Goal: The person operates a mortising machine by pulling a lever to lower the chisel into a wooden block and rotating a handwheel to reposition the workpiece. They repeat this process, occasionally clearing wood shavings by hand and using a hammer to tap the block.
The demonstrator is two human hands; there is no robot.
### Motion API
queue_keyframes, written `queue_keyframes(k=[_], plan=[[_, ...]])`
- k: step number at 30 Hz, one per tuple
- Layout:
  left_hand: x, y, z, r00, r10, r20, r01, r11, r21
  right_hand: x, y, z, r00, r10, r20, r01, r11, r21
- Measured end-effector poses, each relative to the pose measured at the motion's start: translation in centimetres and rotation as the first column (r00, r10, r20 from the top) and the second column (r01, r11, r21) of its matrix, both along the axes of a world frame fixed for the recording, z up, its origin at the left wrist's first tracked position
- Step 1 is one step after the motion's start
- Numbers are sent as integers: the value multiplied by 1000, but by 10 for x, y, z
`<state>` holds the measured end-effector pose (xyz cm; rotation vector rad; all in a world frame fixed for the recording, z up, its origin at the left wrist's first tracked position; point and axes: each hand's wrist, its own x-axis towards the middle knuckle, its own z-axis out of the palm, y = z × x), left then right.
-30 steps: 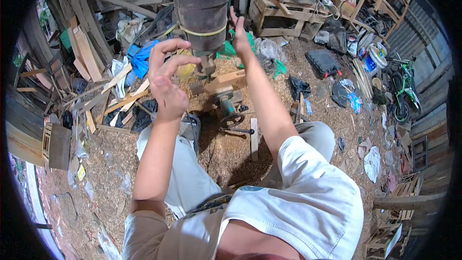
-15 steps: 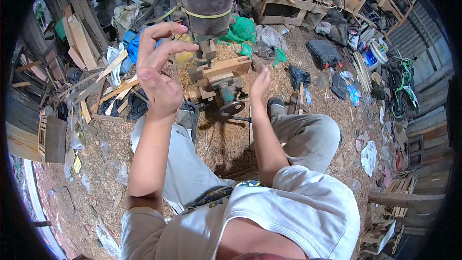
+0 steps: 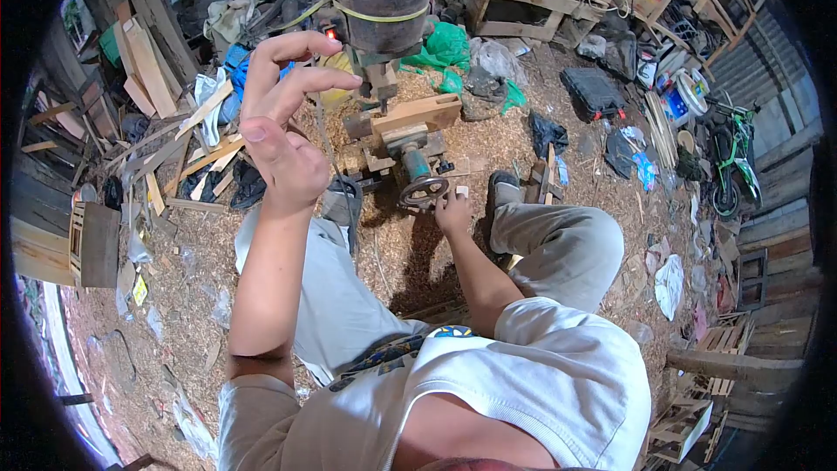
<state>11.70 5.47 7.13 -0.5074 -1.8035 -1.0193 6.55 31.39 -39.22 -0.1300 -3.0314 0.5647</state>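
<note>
My left hand [image 3: 286,126] is raised left of the dark machine housing [image 3: 379,0], its fingers curved and apart, with nothing visible in them. Two of its fingertips reach toward the housing, near a small red light [image 3: 331,34]. Lower down, my right hand [image 3: 453,212] has its fingers closed at the right rim of a metal handwheel [image 3: 425,193]. The wheel belongs to a green vise-like fixture [image 3: 415,164]. A wooden block [image 3: 418,113] with a slot near its right end lies across this fixture, under the machine's tool head [image 3: 381,83].
Wood scraps [image 3: 209,161] lie at the left and a black case [image 3: 593,92] at the right. A green bicycle [image 3: 731,157] leans by the right wall. Green plastic [image 3: 446,45] lies behind the machine, and wood shavings cover the floor.
My right hand has moved down from beside the wooden block's right end to the handwheel, and its fingers have closed there. My left hand has stayed nearly in place. The view has shifted slightly.
</note>
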Motion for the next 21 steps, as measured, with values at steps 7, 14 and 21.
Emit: queue_keyframes(k=[7,14,21], plan=[[1,-1,-1,1000,-8,3,8,1000,-7,8,3,-10,989,-40,142,35,999,40],[-2,-1,-2,1000,-24,-9,24,1000,3,1,14,21,924,70,377,-71,997,-11],[-3,0,-3,999,-47,-3,47,999,7,-20,26,30,807,166,567,-151,986,-72]])
